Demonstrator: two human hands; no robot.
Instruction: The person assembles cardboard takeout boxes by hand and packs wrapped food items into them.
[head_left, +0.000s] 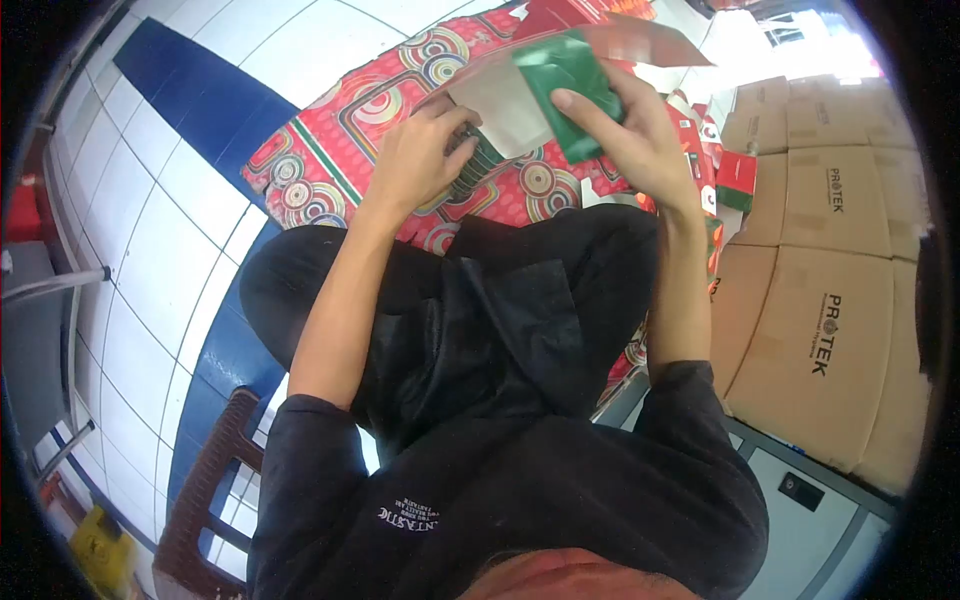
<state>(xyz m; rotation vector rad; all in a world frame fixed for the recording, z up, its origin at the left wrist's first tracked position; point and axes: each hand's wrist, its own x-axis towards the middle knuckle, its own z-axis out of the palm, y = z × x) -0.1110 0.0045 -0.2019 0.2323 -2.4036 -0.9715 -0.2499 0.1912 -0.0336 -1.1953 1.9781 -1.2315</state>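
A cardboard box (505, 105) with a pale inside, a green panel and red flaps is tilted above the patterned red cloth (380, 105). My right hand (640, 130) grips its green panel, thumb on the near face and fingers behind. My left hand (430, 150) is at the box's left end, its fingers curled and closed. Beside those fingertips is a dark, green-striped thing (475, 170), partly hidden by the hand. Whether the left fingers pinch it or the box edge is unclear.
Large brown cartons (830, 320) marked PROTEK are stacked on the right. More red and green boxes (736, 180) sit beyond my right forearm. A brown plastic chair (205, 490) stands at lower left, on a white and blue tiled floor (150, 240).
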